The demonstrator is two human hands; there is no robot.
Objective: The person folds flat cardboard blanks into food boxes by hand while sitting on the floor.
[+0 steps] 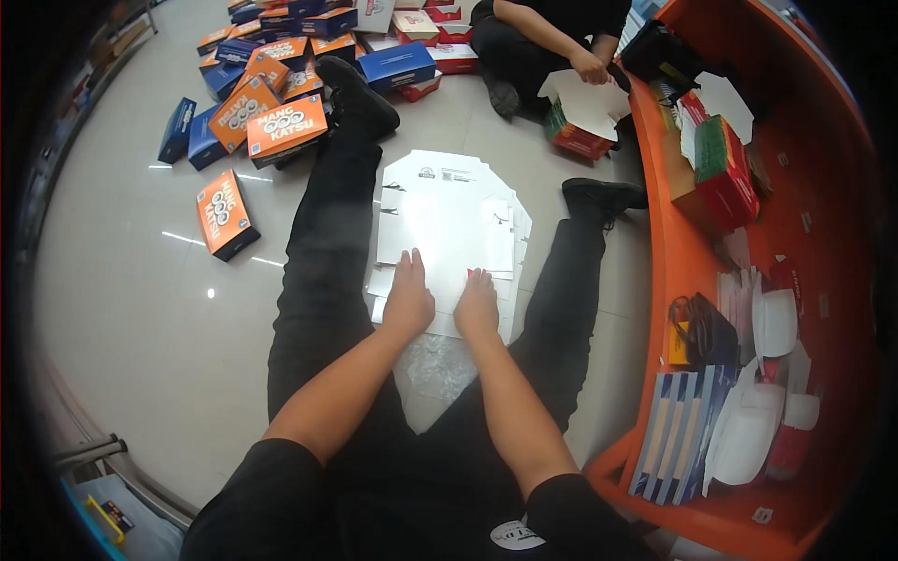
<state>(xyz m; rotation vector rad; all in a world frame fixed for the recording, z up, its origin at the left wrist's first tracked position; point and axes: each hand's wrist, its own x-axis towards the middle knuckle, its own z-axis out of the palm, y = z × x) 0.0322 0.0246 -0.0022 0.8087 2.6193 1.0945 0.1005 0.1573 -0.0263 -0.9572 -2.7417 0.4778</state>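
Between my outstretched legs lies a stack of flat white cardboard box blanks [440,224], printed side down, with cut corners and slots. My left hand [409,299] rests on the near left part of the top blank, its fingers stretched forward and flat. At the near right part, my right hand [477,307] has its fingers bent and pressed together on the cardboard; a small red bit shows at the fingertips. The thumbs are mostly hidden. Crumpled clear plastic [435,365] lies under the near end of the stack.
Folded orange and blue boxes [281,131] are heaped at the far left. Another person's hand [589,67] is near a partly folded red-green box [575,136] at the far right. An orange shelf [659,252] with boxes, white trays and folders stands along my right.
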